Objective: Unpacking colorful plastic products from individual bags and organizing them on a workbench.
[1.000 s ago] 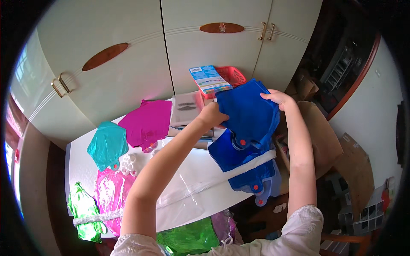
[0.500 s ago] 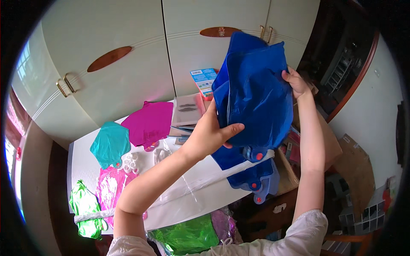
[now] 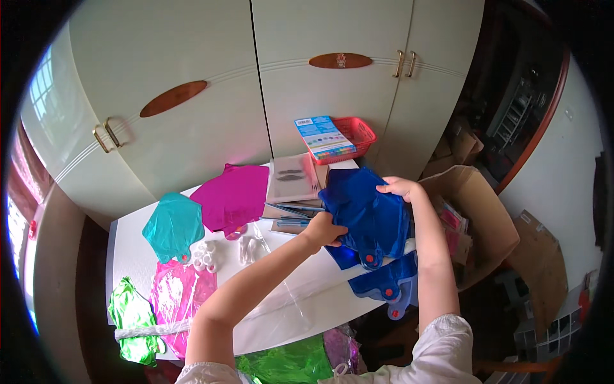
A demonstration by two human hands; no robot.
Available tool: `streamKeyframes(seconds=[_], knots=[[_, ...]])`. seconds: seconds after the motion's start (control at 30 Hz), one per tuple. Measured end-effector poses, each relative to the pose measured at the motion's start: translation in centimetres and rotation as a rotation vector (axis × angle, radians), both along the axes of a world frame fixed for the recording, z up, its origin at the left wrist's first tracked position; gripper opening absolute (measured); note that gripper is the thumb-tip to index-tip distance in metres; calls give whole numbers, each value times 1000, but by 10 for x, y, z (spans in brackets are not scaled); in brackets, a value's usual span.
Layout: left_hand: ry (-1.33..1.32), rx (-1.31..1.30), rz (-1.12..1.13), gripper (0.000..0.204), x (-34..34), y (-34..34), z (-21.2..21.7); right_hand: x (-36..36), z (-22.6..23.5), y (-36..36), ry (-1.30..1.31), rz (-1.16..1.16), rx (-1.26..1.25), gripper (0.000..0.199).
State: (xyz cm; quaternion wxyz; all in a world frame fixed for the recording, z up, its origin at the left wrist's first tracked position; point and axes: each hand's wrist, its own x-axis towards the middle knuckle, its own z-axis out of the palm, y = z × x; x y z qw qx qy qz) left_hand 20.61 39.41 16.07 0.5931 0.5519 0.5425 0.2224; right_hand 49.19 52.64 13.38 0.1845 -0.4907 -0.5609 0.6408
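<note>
Lying between hands [image 3: 327,228] [image 3: 401,188], blue sheets [image 3: 366,208]

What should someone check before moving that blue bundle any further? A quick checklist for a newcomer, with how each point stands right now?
1. Left hand gripping the left edge of the blue bundle: ok.
2. Right hand gripping its upper right edge: ok.
3. Red dot on its lower tab visible: ok.
4. Whole white strip in sight: not ok, partly hidden.
5. Bundle's underside free of snags: cannot tell, hidden.
6. Red basket apart from both hands: ok.
</note>
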Motion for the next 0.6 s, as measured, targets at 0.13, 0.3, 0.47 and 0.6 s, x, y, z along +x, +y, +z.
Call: streamKeyframes(seconds=[0.13,0.3,0.47,0.6], knots=[[188,168,-20,33,6,17,19,-3,4,17,-245,-77,131,42],[390,344,-84,35,-2,52,9,-16,5,23,-399,-191,232,52],[402,379,6,33,-4,68,6,-10,-3,27,-407,-217,289,57],[451,369,6,34,-12,70,-7,-26,-11,13,-435,-279,495,58]])
